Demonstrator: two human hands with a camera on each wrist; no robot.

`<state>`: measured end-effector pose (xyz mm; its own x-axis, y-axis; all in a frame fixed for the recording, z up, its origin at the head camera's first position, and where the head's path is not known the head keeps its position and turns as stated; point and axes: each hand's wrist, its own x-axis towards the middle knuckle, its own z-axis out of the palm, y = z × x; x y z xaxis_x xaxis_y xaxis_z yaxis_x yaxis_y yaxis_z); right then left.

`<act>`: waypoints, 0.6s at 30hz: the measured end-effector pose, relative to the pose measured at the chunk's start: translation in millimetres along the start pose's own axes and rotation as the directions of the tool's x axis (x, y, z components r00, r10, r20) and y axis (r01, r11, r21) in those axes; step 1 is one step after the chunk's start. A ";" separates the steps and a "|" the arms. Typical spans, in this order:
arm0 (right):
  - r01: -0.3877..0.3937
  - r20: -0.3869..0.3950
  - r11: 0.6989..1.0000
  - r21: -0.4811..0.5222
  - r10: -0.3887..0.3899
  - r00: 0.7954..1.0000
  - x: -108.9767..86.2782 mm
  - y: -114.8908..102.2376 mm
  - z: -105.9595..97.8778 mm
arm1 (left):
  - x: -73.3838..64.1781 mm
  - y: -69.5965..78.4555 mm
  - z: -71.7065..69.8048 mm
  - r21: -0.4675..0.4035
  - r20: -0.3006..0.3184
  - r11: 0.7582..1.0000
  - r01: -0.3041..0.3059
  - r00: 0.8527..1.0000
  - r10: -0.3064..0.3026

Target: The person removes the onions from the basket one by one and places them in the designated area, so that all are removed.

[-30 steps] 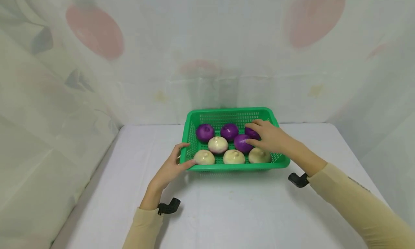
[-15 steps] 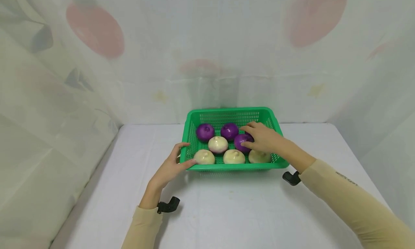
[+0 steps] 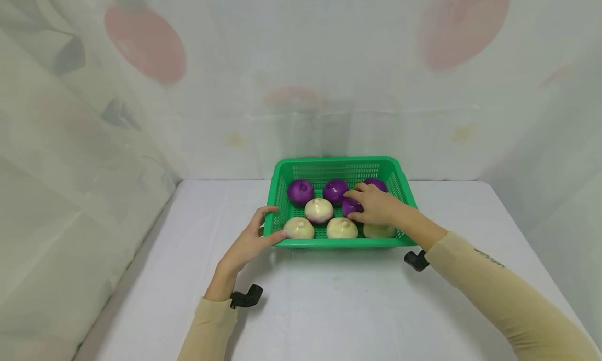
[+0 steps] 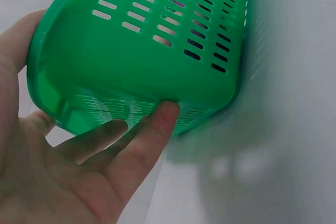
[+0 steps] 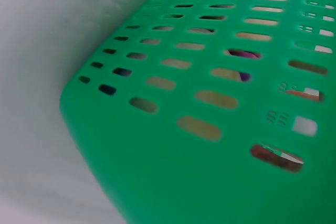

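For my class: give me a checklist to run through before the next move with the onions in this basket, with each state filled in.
1. Left hand steadying the green basket: ok, it holds the near left corner.
2. Right hand placed at a purple onion: ok, fingers on one side, thumb on the other.
3. Grip firm enough to lift: cannot tell.
4. Visible onions inside the basket: ok, four purple, four pale.
5. Pale onion at near right unobstructed: not ok, the right hand partly covers it.
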<state>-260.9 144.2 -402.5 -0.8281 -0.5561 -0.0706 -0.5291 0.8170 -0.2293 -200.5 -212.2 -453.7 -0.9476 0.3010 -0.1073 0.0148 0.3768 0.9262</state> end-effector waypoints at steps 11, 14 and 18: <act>-0.021 0.043 1.000 0.015 0.020 0.999 6.0 2.9 11.2 | 2.3 -2.6 2.0 0.002 -0.006 1.000 -0.003 1.000 0.003; -0.031 0.061 0.999 0.017 0.030 0.998 7.4 5.7 15.8 | 3.1 -3.4 2.5 0.003 -0.004 1.000 -0.007 1.000 0.007; -0.039 0.091 0.999 0.024 0.037 0.995 6.9 5.5 19.5 | 4.0 -4.5 4.0 -0.002 0.002 1.000 -0.008 1.000 0.008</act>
<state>-265.9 141.9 -423.2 -0.8266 -0.5374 -0.1674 -0.4918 0.8342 -0.2495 -203.1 -209.2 -459.7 -0.9469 0.3057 -0.1001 0.0220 0.3721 0.9279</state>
